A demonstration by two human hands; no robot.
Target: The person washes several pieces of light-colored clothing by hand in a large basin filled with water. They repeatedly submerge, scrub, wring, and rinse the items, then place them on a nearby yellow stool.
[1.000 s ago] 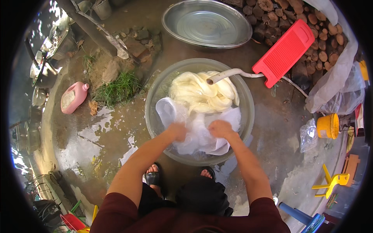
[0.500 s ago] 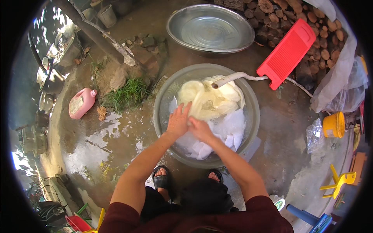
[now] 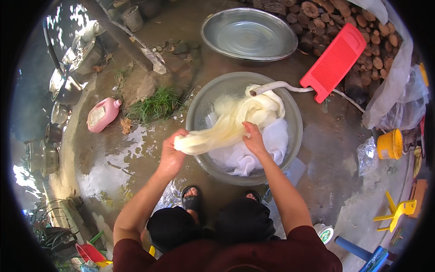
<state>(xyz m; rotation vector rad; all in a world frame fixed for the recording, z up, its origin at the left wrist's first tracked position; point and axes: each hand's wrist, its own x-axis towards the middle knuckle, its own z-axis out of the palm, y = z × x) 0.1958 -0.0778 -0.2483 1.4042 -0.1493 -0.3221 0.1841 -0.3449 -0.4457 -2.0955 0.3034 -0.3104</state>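
Cream cloth: a wet, twisted length (image 3: pixel 217 131) stretched between both hands, its far end lying in the basin.
Left hand: (image 3: pixel 171 153) fist closed around the near end of the cloth, held out past the basin's left rim.
Right hand: (image 3: pixel 253 139) fingers curled over the cloth further along, above the basin (grip from the top, thumb hidden).
Long axis: runs from lower left at the left hand up and right to the bunched mass under the hose; the left hand has the free end, the right hand is nearer the bulk.
Basin: grey metal (image 3: pixel 294 136), just beyond the sandalled feet, holding water and white laundry (image 3: pixel 272 145).
Hose: white (image 3: pixel 276 86), its mouth resting over the far rim onto the cloth.
In the way: nothing between the hands; the hose touches the cloth's far end.
Beyond: red washboard (image 3: pixel 334 61) to the right, second empty metal basin (image 3: pixel 249 34) farther off, pink bottle (image 3: pixel 102 115) lying at left on wet ground.
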